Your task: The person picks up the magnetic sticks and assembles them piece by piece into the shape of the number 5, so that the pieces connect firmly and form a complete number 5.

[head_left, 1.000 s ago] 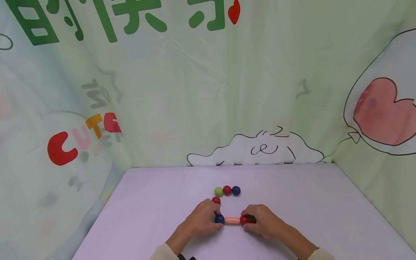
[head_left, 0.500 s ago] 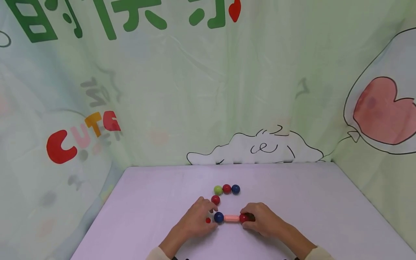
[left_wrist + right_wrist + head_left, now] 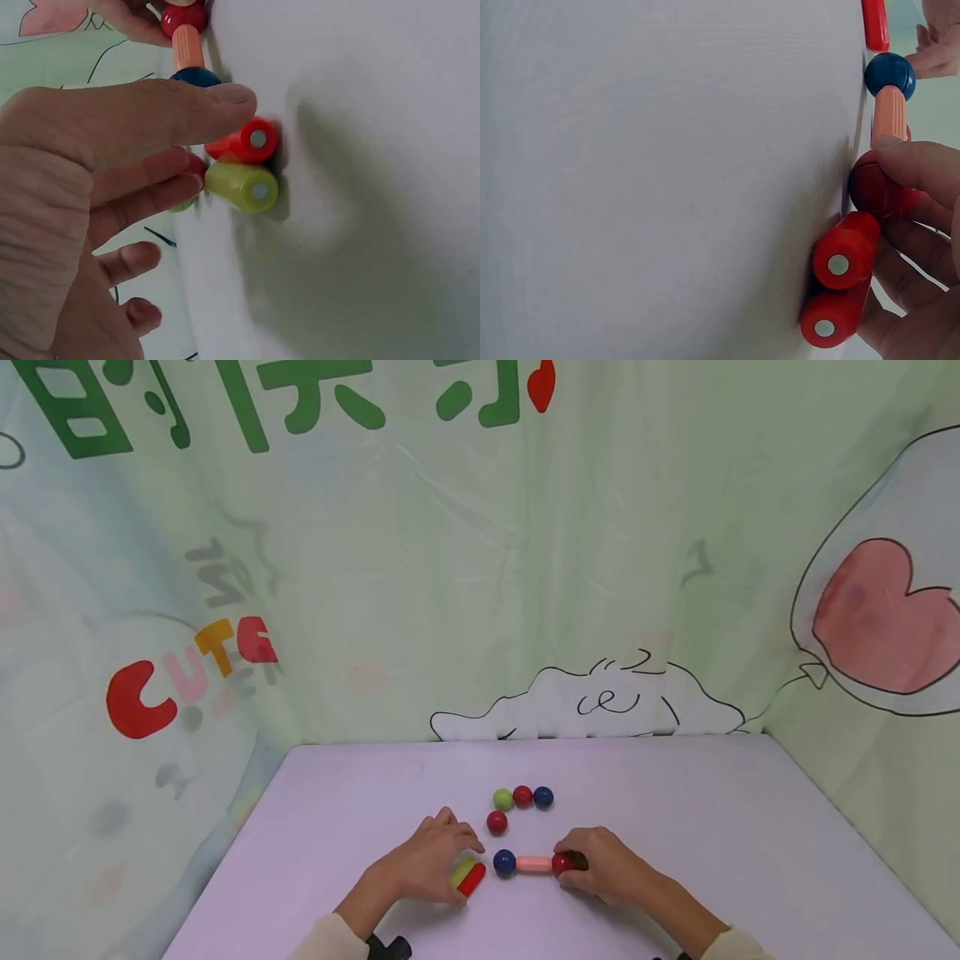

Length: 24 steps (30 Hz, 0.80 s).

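Observation:
My right hand (image 3: 611, 864) pinches a red ball (image 3: 870, 184) with thumb and fingers. A ribbed peach rod (image 3: 534, 864) joins that ball to a blue ball (image 3: 505, 862) on its left. Two red rods (image 3: 847, 259) with metal discs in their ends lie by the right palm. To the left of the blue ball, my left hand (image 3: 427, 864) is spread loosely over a yellow-green rod (image 3: 240, 187) and a red rod (image 3: 247, 142), which lie side by side on the table. Its thumb reaches past the red rod in the left wrist view.
Farther back on the lilac table (image 3: 675, 793) sit a green ball (image 3: 502, 799), a red ball (image 3: 522, 796) and a blue ball (image 3: 543, 797) in a row. Another red ball (image 3: 497, 822) is just in front of them. A printed curtain (image 3: 480, 568) stands behind.
My left hand has left the blue ball and moved left, showing the red and yellow-green rods beneath it. The right hand has stayed at its red ball.

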### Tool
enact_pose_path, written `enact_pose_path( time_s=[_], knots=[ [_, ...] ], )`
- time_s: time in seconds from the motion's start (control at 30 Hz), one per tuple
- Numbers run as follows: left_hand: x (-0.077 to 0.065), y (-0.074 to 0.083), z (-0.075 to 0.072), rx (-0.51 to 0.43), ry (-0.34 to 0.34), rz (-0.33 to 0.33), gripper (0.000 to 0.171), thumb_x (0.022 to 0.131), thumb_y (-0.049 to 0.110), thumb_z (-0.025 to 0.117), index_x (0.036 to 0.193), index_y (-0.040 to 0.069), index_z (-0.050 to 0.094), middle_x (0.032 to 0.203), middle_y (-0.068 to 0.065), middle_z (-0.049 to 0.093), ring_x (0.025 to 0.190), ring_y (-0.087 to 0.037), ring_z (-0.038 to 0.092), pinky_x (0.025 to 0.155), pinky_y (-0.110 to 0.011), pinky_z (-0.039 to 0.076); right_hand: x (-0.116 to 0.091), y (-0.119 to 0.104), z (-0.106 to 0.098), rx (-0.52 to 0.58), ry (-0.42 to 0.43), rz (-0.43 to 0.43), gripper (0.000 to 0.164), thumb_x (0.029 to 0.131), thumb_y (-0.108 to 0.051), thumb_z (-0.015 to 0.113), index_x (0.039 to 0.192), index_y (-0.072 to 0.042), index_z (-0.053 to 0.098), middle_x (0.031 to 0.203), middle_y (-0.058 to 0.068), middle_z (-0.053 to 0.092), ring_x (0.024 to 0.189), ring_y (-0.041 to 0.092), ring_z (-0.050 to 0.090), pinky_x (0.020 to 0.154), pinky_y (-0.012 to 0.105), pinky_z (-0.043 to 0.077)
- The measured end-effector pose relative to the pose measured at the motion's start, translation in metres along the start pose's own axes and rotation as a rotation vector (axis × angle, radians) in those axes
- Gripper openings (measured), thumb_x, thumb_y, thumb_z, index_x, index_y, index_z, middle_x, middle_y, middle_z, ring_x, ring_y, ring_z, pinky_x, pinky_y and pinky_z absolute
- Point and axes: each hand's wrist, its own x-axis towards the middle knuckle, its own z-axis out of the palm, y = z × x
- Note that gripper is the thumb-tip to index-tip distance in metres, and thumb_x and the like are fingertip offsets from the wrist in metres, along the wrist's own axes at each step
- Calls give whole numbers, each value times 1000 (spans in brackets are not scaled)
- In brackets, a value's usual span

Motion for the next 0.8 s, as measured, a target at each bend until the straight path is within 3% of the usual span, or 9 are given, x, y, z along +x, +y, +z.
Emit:
enact_pose_path(
  time_s=[0.3,0.43,0.63,0.8],
  knots=[
    [1,-5,3,13,-38,36,44,74,30,88,116,31,73,116,19,63,108,-7,42,90,-29,43,0,-1,0,-4,0,12,34,82,-19,85,113,-8,74,107,0,70,98,21,59,89,50,55],
    [2,-7,8,-11,-20,39,42,74,31,89,113,31,74,114,19,63,108,-7,42,89,-29,43,0,-2,0,0,1,17,34,82,-19,85,112,-7,74,107,0,70,99,21,59,89,50,55],
    [4,-8,12,-16,-5,70,50,74,35,89,121,31,72,118,18,63,109,-7,41,89,-29,41,0,-1,0,13,-1,9,34,82,-18,85,112,-7,74,107,1,70,98,21,60,89,50,55],
    [5,-8,15,-3,-7,78,44,75,37,88,117,34,73,119,17,62,110,-8,41,91,-31,42,0,-1,0,9,2,10,35,82,-19,85,112,-7,74,107,1,70,98,21,59,89,50,55]
  ],
)
